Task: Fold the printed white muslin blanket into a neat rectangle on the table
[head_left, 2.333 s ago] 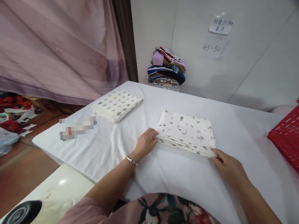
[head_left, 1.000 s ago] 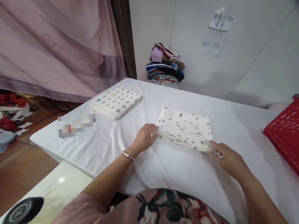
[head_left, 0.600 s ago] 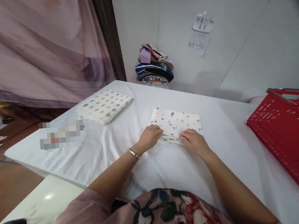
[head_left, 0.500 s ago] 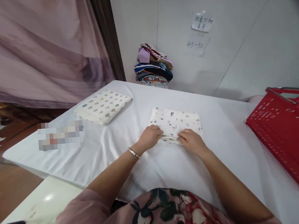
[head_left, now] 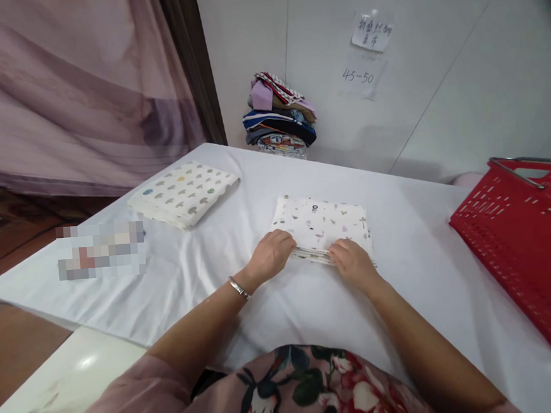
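Note:
A folded white cloth with small dark prints (head_left: 324, 223) lies in the middle of the white-covered table (head_left: 236, 190). My left hand (head_left: 270, 255), with a bracelet at the wrist, grips the cloth's near left edge with curled fingers. My right hand (head_left: 353, 263) pinches the near edge a little to the right of it. Both hands rest close together on the table.
A second folded cloth with coloured spots (head_left: 183, 193) lies at the far left. A pile of folded colourful fabrics (head_left: 278, 116) stands against the wall. A red plastic basket (head_left: 530, 237) sits at the right edge. Paper notes (head_left: 370, 33) hang on the wall.
My right hand slid from the cloth's near right corner to the middle of its near edge, close to my left hand. The view shifted to the right.

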`<act>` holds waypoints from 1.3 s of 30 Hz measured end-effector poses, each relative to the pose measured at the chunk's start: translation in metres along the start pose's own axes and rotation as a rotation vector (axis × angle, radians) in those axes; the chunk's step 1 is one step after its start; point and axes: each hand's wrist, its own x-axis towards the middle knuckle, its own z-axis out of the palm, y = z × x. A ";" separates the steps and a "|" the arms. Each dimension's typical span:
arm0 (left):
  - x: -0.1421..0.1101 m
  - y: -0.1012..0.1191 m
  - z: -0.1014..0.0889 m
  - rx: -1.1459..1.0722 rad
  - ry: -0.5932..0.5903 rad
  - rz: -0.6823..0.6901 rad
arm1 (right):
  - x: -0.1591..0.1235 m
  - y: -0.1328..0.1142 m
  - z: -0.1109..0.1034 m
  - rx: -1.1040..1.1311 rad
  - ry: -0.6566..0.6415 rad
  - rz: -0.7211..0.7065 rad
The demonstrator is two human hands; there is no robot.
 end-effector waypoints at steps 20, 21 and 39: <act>-0.002 -0.002 0.001 -0.031 0.073 -0.020 | -0.022 0.006 0.016 0.012 0.020 -0.002; 0.003 0.000 0.000 -0.038 0.093 -0.022 | -0.021 0.005 0.018 0.006 0.027 0.000; 0.008 0.000 0.027 0.199 -0.023 -0.155 | 0.037 0.028 -0.014 0.063 0.037 0.248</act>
